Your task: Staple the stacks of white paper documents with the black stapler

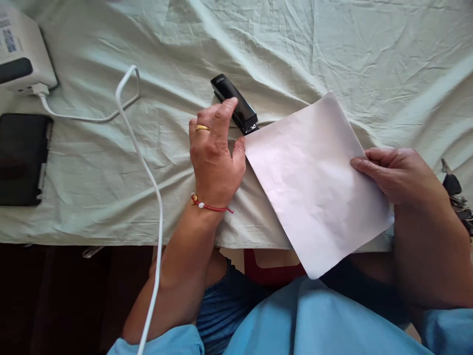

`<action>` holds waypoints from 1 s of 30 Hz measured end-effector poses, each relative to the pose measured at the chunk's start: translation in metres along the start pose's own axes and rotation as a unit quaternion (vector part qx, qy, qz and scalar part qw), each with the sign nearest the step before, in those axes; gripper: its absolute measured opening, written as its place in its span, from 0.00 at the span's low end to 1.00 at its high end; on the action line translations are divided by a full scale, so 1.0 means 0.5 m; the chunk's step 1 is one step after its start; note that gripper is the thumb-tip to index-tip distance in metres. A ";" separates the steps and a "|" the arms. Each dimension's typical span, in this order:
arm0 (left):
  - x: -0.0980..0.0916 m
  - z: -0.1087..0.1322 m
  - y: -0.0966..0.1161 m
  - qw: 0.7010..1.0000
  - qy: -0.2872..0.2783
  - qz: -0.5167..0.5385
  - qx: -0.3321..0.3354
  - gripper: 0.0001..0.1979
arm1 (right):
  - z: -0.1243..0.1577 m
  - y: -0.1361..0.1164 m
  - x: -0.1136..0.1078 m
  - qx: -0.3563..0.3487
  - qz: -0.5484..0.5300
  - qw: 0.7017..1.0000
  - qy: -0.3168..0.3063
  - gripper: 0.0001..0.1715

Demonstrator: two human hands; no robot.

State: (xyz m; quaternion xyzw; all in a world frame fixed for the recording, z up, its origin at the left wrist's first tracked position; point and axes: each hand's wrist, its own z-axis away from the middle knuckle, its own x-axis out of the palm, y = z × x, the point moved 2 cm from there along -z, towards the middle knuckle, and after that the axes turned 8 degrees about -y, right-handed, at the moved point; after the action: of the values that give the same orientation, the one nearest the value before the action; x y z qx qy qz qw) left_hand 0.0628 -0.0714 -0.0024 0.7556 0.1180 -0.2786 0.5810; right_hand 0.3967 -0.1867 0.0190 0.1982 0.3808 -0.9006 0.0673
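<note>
A white sheet of paper point(310, 182) hangs tilted over the table's front edge, its near corner above my lap. My right hand point(399, 172) pinches its right edge between thumb and fingers. Beyond the sheet's left corner lies a black stapler point(234, 101), its front end close to that corner. My left hand point(216, 143) is beside the stapler, thumb and index finger apart. The index fingertip overlaps the stapler's side, and the thumb tip is at the paper's corner. Whether either one presses on anything I cannot tell.
A pale green cloth point(177, 44) covers the table in wrinkles. At left are a white box-like device point(25, 54) and a black phone-like slab point(24, 160). A white cable point(148, 172) runs from the device past my left arm. Keys point(454, 190) lie at far right.
</note>
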 end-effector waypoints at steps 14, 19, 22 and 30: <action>-0.008 -0.003 -0.046 0.993 -0.056 -0.021 0.101 0.26 | 0.004 -0.013 -0.004 -0.005 0.024 0.999 0.023 0.19; -0.007 -0.002 -0.049 0.993 -0.060 -0.017 0.102 0.25 | 0.003 -0.017 0.000 0.000 0.006 0.999 0.034 0.17; -0.006 -0.001 -0.049 0.993 -0.058 -0.014 0.104 0.24 | 0.002 -0.020 -0.001 0.004 0.007 0.999 0.036 0.16; 0.003 -0.008 -0.055 0.991 -0.050 -0.021 0.119 0.24 | 0.009 -0.019 -0.007 0.015 0.036 0.999 0.017 0.19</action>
State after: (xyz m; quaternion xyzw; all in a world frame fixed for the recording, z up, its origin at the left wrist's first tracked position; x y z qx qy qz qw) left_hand 0.0515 -0.0596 -0.0249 0.8019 0.0706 -0.3400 0.4862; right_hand 0.3960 -0.1831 0.0297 0.2278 0.3611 -0.8998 0.0904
